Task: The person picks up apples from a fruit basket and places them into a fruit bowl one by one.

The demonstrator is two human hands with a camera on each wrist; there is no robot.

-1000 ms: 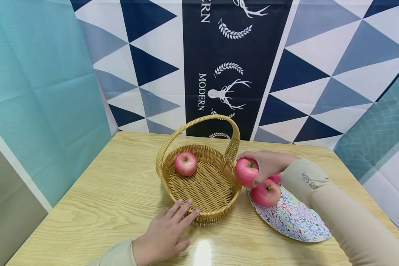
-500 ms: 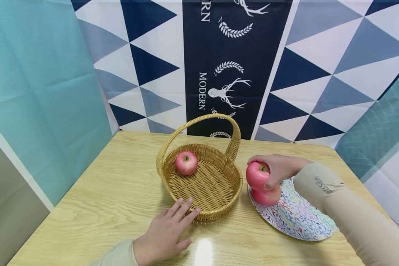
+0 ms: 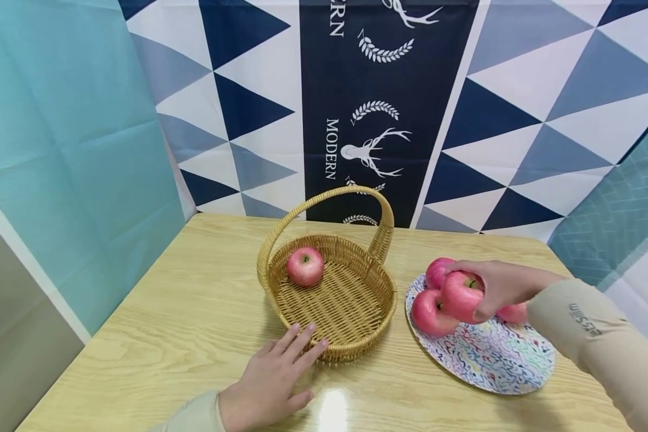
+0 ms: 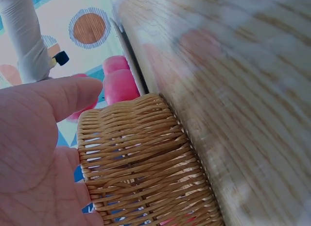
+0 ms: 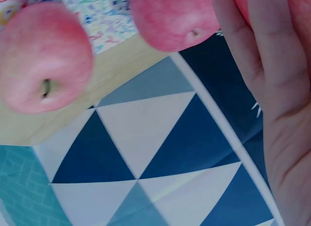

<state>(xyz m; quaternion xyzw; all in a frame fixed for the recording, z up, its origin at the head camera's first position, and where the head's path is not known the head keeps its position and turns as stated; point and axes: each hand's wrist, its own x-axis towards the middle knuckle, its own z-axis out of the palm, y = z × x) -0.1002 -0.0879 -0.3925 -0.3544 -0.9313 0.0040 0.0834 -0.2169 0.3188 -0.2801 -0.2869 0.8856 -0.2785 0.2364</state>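
Note:
My right hand (image 3: 499,287) grips a red apple (image 3: 459,295) over the patterned plate (image 3: 513,366). Around it are three more apples on that plate: a front-left apple (image 3: 429,313), a back apple (image 3: 435,271) and a right apple (image 3: 513,314) partly hidden by my wrist. The held apple overlaps the front-left one in the head view; I cannot tell if they touch. My left hand (image 3: 270,381) lies with fingers extended against the near rim of a wicker basket (image 3: 351,303). Inside the basket, at the back left, sits one apple (image 3: 305,267). In the left wrist view, woven basket wall (image 4: 141,158) meets the fingers.
A tall arched handle (image 3: 324,195) spans the basket. Basket and plate stand side by side on a wooden table (image 3: 194,300). Behind the table hangs a patterned cloth (image 3: 378,90), with a teal cloth (image 3: 86,150) at the left.
My right hand has moved rightward with the apple, from beside the basket's rim to over the plate. More apples on the plate are now visible. My left hand keeps its place.

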